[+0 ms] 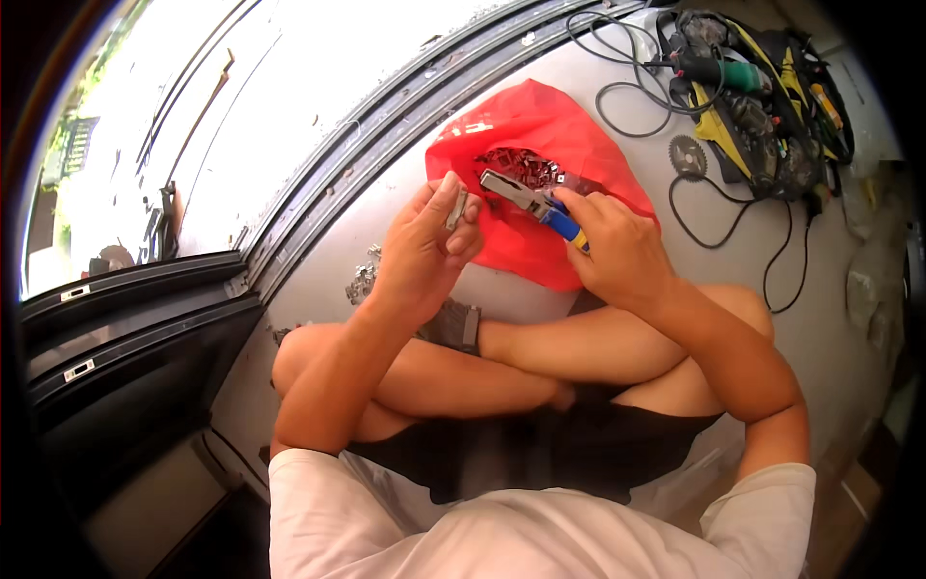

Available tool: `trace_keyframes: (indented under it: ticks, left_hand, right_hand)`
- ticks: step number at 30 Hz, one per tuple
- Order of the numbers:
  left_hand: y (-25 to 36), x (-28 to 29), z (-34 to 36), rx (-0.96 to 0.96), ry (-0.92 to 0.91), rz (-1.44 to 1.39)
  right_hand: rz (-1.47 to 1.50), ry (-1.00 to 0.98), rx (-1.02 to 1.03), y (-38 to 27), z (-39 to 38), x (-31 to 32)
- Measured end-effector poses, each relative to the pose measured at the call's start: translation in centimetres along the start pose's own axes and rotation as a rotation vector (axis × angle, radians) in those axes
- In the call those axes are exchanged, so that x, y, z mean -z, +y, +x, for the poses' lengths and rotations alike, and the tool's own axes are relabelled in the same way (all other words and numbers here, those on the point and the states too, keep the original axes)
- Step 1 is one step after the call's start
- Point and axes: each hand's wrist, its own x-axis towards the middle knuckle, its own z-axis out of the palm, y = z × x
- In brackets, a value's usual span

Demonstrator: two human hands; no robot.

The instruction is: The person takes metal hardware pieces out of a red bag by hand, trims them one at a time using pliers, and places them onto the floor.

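Observation:
Between the thumb and fingers of my left hand (424, 236) is a small light-coloured metal piece (457, 209). My right hand (617, 241) grips pliers (559, 223) with blue and yellow handles. Their flat metal jaws point up and left toward the piece, apart from it. Both hands are raised over the near side of a red plastic bag (579, 135). In the bag's mouth lies a heap of small metal parts (526, 164). More small metal pieces (364, 277) are piled on the floor left of my left forearm.
A black and yellow tool bag (786, 116) stands at the far right, with a green power tool (743, 77) on it. A circular saw blade (688, 156) and looping black cables (709, 241) lie beside it. Dark frame rails (386, 106) run along the left. My crossed legs are close below.

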Motion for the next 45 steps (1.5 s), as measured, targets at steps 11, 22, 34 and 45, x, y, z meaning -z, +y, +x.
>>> trace_keyframes:
  ticks: [11,22,34,45]
  left_hand:
    - [-0.2,0.0,-0.1,-0.003,-0.001,-0.003]
    - [-1.1,0.0,-0.5,-0.111,0.055,0.157]
    - [-0.3,-0.7,-0.8,-0.036,0.085,0.167]
    - [0.1,0.2,-0.8,-0.42,0.087,0.847]
  right_hand:
    - [-0.142,0.11,0.113,-0.7,0.7,-0.9]
    - [-0.215,0.099,0.147,-0.8,0.5,-1.6]
    - [-0.015,0.023,0.107,-0.9,-0.1,-1.8]
    - [0.133,-0.01,-0.003,-1.0,-0.1,-1.4]
